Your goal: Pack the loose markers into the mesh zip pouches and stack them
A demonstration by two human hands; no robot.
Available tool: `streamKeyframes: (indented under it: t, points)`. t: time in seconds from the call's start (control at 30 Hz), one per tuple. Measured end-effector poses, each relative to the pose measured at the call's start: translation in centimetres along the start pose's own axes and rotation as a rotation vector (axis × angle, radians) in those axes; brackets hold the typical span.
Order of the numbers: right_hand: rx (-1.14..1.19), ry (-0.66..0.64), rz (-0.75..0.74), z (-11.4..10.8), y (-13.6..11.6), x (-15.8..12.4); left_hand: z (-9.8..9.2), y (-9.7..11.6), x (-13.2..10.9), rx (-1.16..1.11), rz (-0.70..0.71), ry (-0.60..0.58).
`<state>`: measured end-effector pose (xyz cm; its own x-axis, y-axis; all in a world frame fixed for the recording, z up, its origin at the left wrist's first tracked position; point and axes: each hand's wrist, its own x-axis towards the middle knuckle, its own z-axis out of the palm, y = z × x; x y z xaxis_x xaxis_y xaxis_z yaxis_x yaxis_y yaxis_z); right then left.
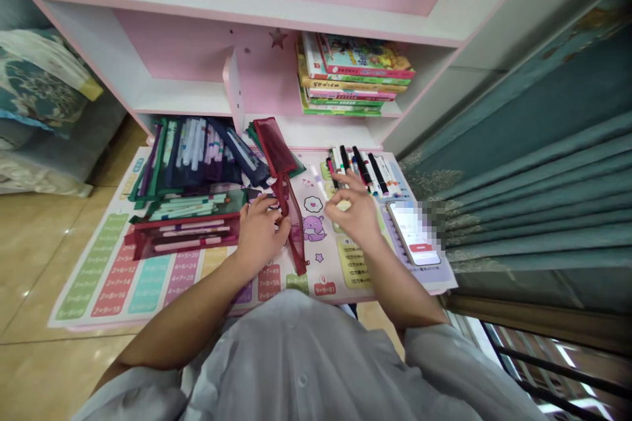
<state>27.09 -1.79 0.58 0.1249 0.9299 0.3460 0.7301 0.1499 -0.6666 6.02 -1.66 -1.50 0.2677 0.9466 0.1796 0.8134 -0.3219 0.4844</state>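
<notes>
My left hand (261, 230) is closed on the edge of a dark red mesh zip pouch (297, 230), whose mouth gapes a little to the right of my thumb. To the right of the pouch, my right hand (355, 210) pinches a whitish, motion-blurred marker (318, 179) between thumb and fingers, its tip pointing up and left. Beyond that hand lies a row of loose black and white markers (368, 171). Another red mesh pouch (274, 147) lies flat behind the one in my left hand.
Filled mesh pouches (197, 151) in green, blue and red pile up on the desk's left. A phone (413, 233) lies at the right. Stacked books (353, 79) fill part of the shelf, and a teal curtain (533, 158) hangs beside the desk mat (316, 276).
</notes>
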Motion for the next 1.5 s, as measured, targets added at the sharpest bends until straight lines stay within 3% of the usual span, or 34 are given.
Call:
streamKeyframes:
  t: [0.13, 0.33, 0.57, 0.83, 0.97, 1.33, 1.43, 1.5]
  points:
    - [0.021, -0.167, -0.103, 1.7, -2.6, -2.1, -0.1, 0.0, 0.1, 0.003, 0.003, -0.010]
    - [-0.124, -0.337, -0.093, 3.7, -3.4, -2.7, -0.1, 0.1, 0.1, 0.001, -0.010, -0.005]
    - [-0.167, -0.280, -0.144, 3.9, -3.8, -2.6, 0.0, -0.2, 0.1, -0.014, -0.006, 0.008]
    - [-0.335, -0.454, -0.108, 4.7, -3.6, -1.7, -0.3, 0.0, 0.2, -0.021, -0.031, -0.014]
    - [-0.389, -0.439, -0.089, 4.7, -3.4, -1.3, -0.2, 0.0, 0.2, -0.015, -0.016, -0.017]
    - [-0.168, -0.335, -0.103, 6.3, -2.4, -1.5, -0.2, -0.5, 0.2, -0.001, -0.014, 0.006]
    - [-0.104, -0.236, -0.138, 5.3, -1.7, -0.7, -0.2, -0.6, 0.2, -0.002, -0.007, 0.008]
    - [-0.119, -0.152, -0.111, 3.5, -0.8, 0.6, -0.2, -0.6, 0.2, -0.003, -0.003, 0.008]
